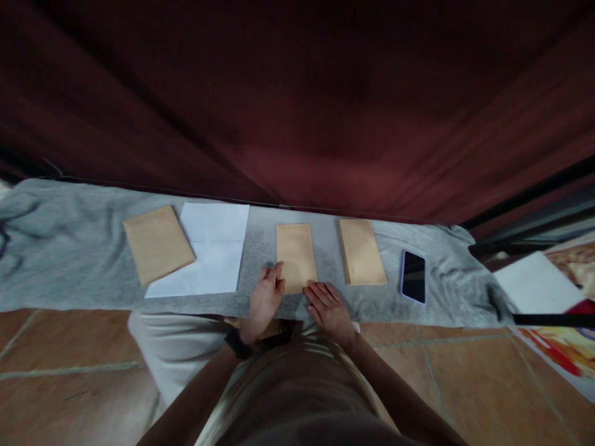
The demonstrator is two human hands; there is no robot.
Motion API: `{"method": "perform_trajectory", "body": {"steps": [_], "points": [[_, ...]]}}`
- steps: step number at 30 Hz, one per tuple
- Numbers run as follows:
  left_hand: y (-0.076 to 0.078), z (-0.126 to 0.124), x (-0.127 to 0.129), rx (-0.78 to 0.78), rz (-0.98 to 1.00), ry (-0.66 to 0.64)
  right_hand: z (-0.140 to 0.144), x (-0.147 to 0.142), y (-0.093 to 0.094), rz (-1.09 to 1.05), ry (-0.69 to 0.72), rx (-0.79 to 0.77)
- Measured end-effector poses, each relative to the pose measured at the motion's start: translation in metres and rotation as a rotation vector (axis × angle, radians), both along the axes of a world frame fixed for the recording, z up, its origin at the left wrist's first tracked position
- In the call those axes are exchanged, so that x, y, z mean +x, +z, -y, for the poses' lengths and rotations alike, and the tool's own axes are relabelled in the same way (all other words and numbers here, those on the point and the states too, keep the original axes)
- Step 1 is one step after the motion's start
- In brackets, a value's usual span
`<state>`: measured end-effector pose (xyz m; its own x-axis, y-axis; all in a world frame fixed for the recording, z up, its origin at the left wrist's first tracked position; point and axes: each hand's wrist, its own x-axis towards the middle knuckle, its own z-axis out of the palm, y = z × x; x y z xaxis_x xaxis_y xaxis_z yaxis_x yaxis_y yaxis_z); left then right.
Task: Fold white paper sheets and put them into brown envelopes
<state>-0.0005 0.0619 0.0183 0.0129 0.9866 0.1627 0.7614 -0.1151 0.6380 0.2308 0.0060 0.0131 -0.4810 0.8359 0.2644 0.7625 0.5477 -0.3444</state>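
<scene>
Both hands sit at the near end of the middle brown envelope (296, 256), which lies flat on a grey cloth (60, 248) spread over the tiled floor (69, 365). Left hand (264, 300) – fingers loosely together, fingertips on the envelope's near-left edge, thumb alongside; not gripping anything. Right hand (329, 306) – flat, fingers spread slightly, fingertips touching the envelope's near-right corner, palm down on the cloth. A dark band shows on the left wrist. Just right of the middle envelope, apart from it, lies a stack of brown envelopes (361, 251); right of that stack a black phone (413, 276), screen up. Left of the middle envelope lies a white sheet of paper (209, 248), and a further brown envelope (158, 243) overlaps that sheet's left side, turned at a slight angle. Far right of the phone, off the cloth, a white sheet (534, 282) and some coloured print. A dark red curtain (297, 105) hangs behind the cloth.
</scene>
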Motion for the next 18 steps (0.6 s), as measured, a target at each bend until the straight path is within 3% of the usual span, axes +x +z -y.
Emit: {"method": "perform_trajectory", "body": {"steps": [3,6,12,15,18], "points": [[0.012,-0.019,0.003,0.122,-0.099,-0.091,0.001,-0.001,-0.005,0.011,-0.018,0.029],[0.019,-0.061,0.01,0.205,-0.175,-0.326,0.002,-0.003,-0.005,-0.012,-0.023,0.037],[0.004,-0.148,0.028,0.126,-0.32,-0.506,0.001,-0.005,-0.003,-0.02,-0.026,0.047],[-0.006,-0.162,0.034,0.11,-0.347,-0.566,0.001,-0.006,-0.003,-0.021,-0.031,0.043],[-0.01,-0.158,0.037,0.141,-0.361,-0.598,0.001,-0.007,-0.004,-0.027,-0.04,0.037]]}}
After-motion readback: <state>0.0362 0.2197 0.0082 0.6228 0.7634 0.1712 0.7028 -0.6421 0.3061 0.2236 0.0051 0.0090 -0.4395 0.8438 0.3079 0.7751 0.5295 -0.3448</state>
